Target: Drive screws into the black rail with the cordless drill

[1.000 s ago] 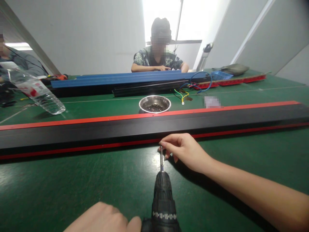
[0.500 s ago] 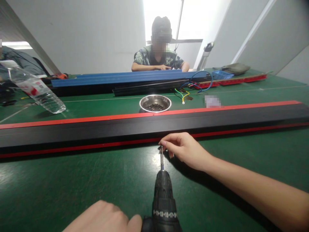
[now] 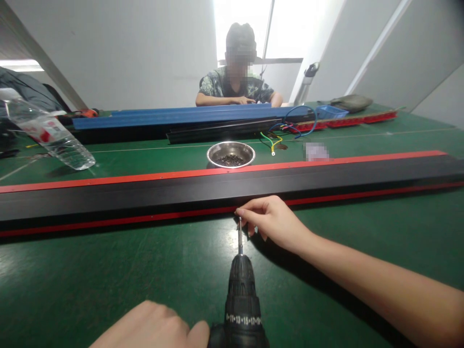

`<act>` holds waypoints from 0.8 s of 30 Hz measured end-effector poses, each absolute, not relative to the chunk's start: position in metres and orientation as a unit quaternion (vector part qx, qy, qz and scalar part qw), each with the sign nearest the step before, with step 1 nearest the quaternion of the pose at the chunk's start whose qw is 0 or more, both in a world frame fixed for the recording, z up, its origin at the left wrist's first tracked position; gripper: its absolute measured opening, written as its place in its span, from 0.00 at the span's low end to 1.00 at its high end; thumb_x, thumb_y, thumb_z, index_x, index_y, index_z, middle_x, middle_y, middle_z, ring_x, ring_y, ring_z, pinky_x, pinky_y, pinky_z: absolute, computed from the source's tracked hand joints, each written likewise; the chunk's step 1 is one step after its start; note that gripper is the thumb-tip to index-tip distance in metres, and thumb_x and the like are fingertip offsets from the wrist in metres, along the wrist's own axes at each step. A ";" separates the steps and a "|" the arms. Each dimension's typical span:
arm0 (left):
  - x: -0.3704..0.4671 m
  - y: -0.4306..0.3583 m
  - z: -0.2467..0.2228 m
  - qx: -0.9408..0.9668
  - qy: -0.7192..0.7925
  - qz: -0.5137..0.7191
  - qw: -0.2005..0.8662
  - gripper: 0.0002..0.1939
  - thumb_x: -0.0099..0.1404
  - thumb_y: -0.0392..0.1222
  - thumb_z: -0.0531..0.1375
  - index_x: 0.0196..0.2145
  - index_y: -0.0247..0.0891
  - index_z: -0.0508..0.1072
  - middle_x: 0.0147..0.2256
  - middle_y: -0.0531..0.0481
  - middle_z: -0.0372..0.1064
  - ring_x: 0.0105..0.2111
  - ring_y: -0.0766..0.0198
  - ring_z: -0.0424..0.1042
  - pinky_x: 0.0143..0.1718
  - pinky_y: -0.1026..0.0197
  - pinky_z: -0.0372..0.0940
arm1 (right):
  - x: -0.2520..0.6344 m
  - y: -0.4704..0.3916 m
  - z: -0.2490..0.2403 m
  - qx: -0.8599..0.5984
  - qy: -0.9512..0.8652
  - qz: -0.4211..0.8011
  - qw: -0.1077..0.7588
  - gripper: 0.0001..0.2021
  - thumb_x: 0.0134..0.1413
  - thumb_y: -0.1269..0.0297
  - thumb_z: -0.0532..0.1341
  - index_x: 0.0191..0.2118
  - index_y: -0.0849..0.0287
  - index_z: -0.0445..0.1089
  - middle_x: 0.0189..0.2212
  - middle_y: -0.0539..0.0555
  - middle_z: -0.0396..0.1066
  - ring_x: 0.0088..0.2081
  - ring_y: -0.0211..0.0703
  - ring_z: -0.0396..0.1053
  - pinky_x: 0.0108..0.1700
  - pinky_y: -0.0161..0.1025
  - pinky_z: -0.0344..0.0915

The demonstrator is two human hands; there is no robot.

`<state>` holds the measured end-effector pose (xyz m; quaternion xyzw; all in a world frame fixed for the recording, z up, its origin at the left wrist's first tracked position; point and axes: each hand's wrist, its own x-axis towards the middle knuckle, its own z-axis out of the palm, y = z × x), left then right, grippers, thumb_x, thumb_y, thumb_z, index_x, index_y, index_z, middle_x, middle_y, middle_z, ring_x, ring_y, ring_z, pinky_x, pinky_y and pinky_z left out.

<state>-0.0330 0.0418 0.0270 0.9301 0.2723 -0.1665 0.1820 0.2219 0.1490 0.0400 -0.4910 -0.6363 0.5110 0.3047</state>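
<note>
**Screw held at the bit tip, against the red strip**

Step in hand, as judged: seating 1 screw at the near edge of the long rail. Right hand (image 3: 270, 223) pinched narrow, thumb and forefinger closed around something tiny at the tip of the bit (image 3: 239, 236); presumably a screw, too small to make out. Fingertips touching the lower red strip (image 3: 145, 218) of the black rail (image 3: 181, 191). Left hand (image 3: 152, 328) low in view, wrapped on the drill (image 3: 242, 299) at its rear; grip closed so far as visible, trigger finger hidden. Drill pointing straight away from the left hand, toward the right hand's pinch.

Beyond the right hand, just past the rail: steel bowl (image 3: 231, 154) with dark small parts inside. Far off to the left hand's side, a water bottle (image 3: 50, 137) lying tilted. Across the green table (image 3: 108, 270), another person seated, hands on the blue rail (image 3: 170, 116).

Next move, by judgement: keeping bit and screw square to the strip, then clearing the fingertips once the thread bites.
</note>
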 end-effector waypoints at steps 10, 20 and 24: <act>-0.033 0.042 0.030 0.926 0.273 -0.179 0.189 0.18 0.64 0.54 0.36 0.32 0.49 0.60 0.16 0.63 0.60 0.09 0.65 0.54 0.03 0.60 0.36 | 0.224 0.149 0.040 -0.481 -0.625 0.532 0.306 0.09 0.61 0.67 0.63 0.33 0.65 0.79 0.26 0.54 0.77 0.23 0.34 0.70 0.18 0.25 0.63; -0.032 0.042 0.030 0.927 0.280 -0.182 0.173 0.18 0.64 0.54 0.35 0.31 0.50 0.61 0.15 0.63 0.59 0.08 0.64 0.53 0.05 0.60 0.36 | 0.223 0.147 0.041 -0.469 -0.609 0.551 0.325 0.14 0.66 0.63 0.60 0.35 0.66 0.79 0.26 0.54 0.76 0.22 0.32 0.69 0.20 0.27 0.64; -0.033 0.041 0.029 0.927 0.283 -0.180 0.168 0.18 0.64 0.54 0.35 0.31 0.49 0.61 0.15 0.62 0.59 0.08 0.64 0.52 0.05 0.60 0.35 | 0.223 0.145 0.037 -0.475 -0.605 0.542 0.339 0.14 0.66 0.62 0.59 0.37 0.65 0.79 0.27 0.54 0.76 0.22 0.33 0.69 0.21 0.28 0.64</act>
